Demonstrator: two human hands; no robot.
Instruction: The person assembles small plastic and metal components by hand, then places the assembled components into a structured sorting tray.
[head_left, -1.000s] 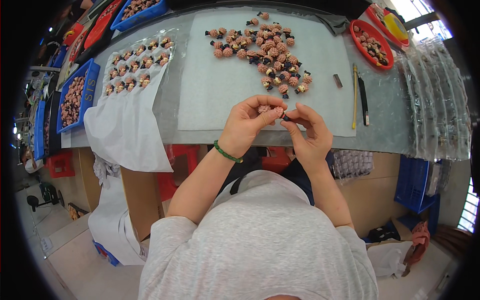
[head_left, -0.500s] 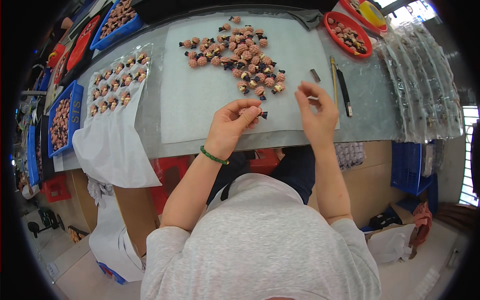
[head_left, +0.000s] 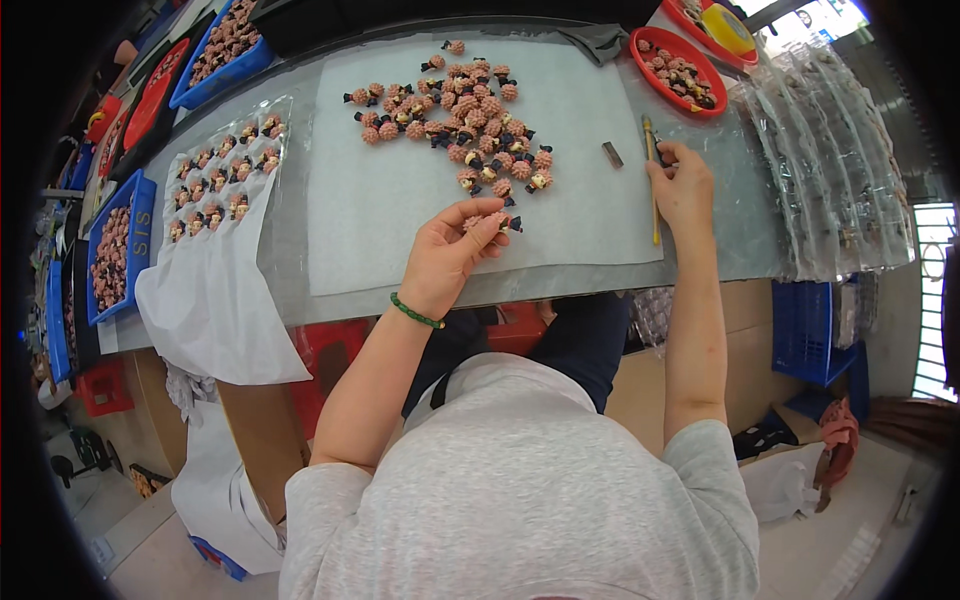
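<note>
Overhead view of a seated person at a grey worktable (head_left: 720, 215). The left hand (head_left: 448, 255), a green bead bracelet (head_left: 416, 312) on its wrist, was raised over the near edge of a white sheet (head_left: 400, 200), its thumb and fingertips pinched together on a small pink-and-black figurine (head_left: 497, 222). The right hand (head_left: 683, 187) lay well apart to the right, just off the sheet's edge, its fingers curled onto a thin yellow stick-like tool (head_left: 653, 180) that lay lengthwise on the table; whether the tool was gripped or merely touched could not be told. A small dark block (head_left: 612, 154) lay just left of the tool. On the far half of the sheet was a loose heap of similar pink figurines (head_left: 460, 110), the nearest of them just beyond the left hand. To the left of the sheet a clear blister tray (head_left: 215, 180) held rows of figurines, resting on white paper (head_left: 215, 320) that draped over the table's near edge. Blue bins (head_left: 115, 250) of pink pieces stood along the left side, a red dish (head_left: 678, 70) of mixed pieces at the far right, and a stack of clear plastic trays (head_left: 830, 160) along the right edge.
</note>
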